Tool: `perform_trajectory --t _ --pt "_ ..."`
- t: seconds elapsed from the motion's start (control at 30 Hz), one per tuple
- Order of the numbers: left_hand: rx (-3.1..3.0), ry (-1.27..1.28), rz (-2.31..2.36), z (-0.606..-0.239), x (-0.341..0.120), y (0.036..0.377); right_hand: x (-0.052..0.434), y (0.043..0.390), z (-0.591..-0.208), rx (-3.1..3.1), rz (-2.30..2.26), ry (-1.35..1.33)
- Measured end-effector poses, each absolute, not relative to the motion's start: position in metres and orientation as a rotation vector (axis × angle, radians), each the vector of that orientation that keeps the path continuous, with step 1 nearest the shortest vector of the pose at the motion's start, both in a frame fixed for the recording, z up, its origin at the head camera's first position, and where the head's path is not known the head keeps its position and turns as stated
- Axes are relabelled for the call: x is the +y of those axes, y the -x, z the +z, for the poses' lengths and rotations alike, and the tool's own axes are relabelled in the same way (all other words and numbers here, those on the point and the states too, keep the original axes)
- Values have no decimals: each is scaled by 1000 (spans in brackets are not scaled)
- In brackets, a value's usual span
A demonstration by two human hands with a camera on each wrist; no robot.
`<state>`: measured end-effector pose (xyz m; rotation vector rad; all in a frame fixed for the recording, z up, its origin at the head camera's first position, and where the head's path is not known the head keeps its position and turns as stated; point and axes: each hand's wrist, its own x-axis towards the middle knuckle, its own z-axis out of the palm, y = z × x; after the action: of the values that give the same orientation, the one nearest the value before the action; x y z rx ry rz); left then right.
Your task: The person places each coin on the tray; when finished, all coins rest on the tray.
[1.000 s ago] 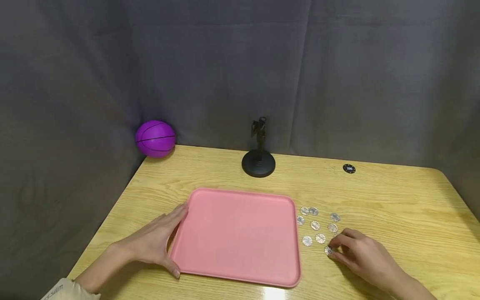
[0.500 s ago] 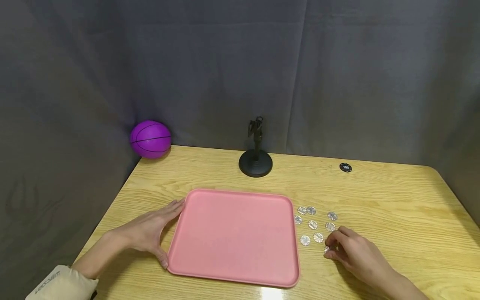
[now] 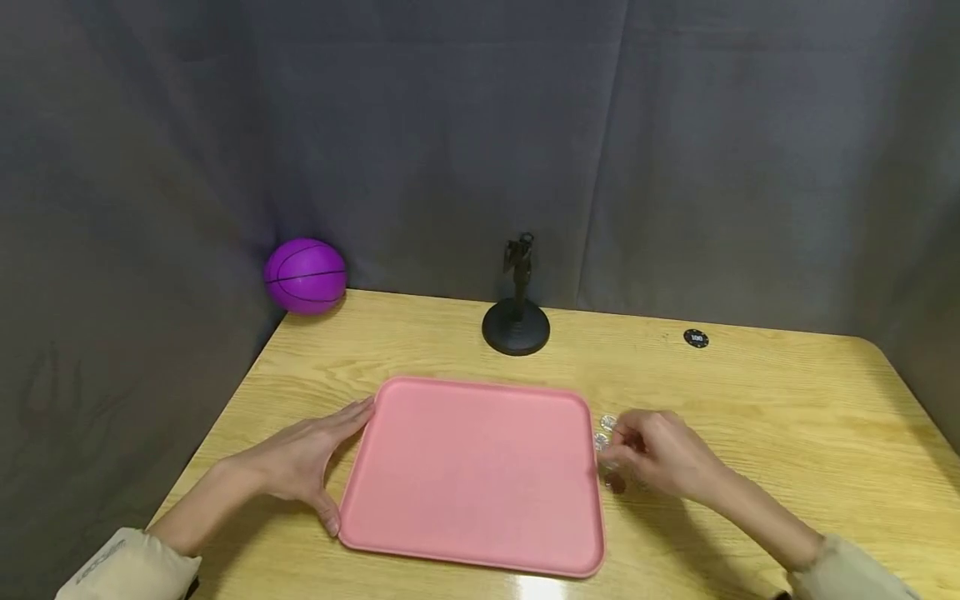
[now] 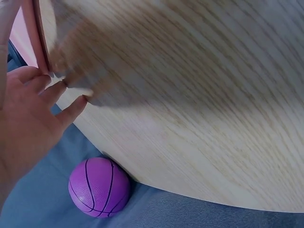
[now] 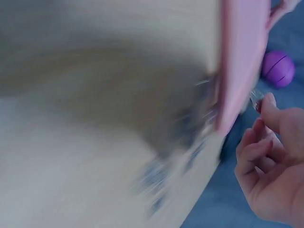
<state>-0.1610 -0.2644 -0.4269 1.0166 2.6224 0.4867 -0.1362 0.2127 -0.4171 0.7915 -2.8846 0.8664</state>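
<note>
A pink tray (image 3: 480,467) lies on the wooden table (image 3: 787,400). My left hand (image 3: 307,462) rests flat against its left edge, fingers straight and thumb at the near corner; the left wrist view shows those fingers (image 4: 52,95) beside the tray's rim (image 4: 38,33). Curled over the silver coins (image 3: 606,425) just right of the tray, my right hand (image 3: 652,454) hides most of them. The blurred right wrist view shows that hand (image 5: 273,161) pinching a small shiny coin by the tray edge (image 5: 240,61).
A purple ball (image 3: 305,276) sits at the table's far left corner against the grey curtain. A black stand (image 3: 516,325) is behind the tray. A black chip (image 3: 696,338) lies at the far right.
My right hand has lifted from the near coins and moved left and farther away, to the tray's right edge. The left hand stays on the tray's left side.
</note>
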Motion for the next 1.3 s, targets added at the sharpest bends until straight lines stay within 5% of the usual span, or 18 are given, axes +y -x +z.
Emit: perform_trajectory --t 0.27,0.53,1.07,1.3 --pt "2623 -1021 503 -427 -265 160 52 219 -425 -2949 1014 -798" --pt "2627 -1016 511 -427 -261 161 -28 234 -429 -3081 783 -781" --pt "2615 -982 488 -423 -259 161 -27 231 -441 -3020 737 -771" --pt "2622 -976 513 -423 -263 160 62 215 -419 -2827 817 -813"
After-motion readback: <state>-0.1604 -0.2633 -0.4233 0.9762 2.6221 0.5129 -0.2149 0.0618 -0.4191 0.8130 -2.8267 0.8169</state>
